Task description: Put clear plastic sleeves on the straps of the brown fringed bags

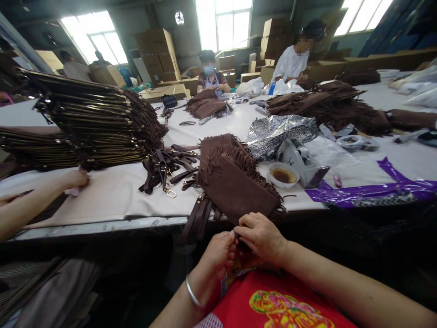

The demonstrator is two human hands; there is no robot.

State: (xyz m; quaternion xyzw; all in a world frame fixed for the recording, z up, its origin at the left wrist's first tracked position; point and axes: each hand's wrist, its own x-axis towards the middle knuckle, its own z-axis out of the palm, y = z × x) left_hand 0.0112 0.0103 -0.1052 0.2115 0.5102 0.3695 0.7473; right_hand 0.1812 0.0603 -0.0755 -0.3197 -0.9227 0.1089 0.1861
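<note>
Both of my hands meet low in the middle of the head view, just off the table's front edge. My left hand [221, 249], with a silver bangle at its wrist, has its fingers curled closed. Against it, my right hand [261, 237] pinches at the near corner of a brown fringed pouch [239, 187]. The small part between the fingertips is too hidden to name. The pouch lies on other fringed pieces and reaches over the edge. Dark straps [198, 218] hang beside it, and more straps with gold clasps [164, 171] lie to its left.
Stacked brown pouches with zippers [92, 123] fill the left, near another person's hand [77, 178]. A bowl of brown liquid [283, 175], a grey container [300, 159] and purple plastic [368, 191] lie right. People sit across the table [177, 119], among brown piles.
</note>
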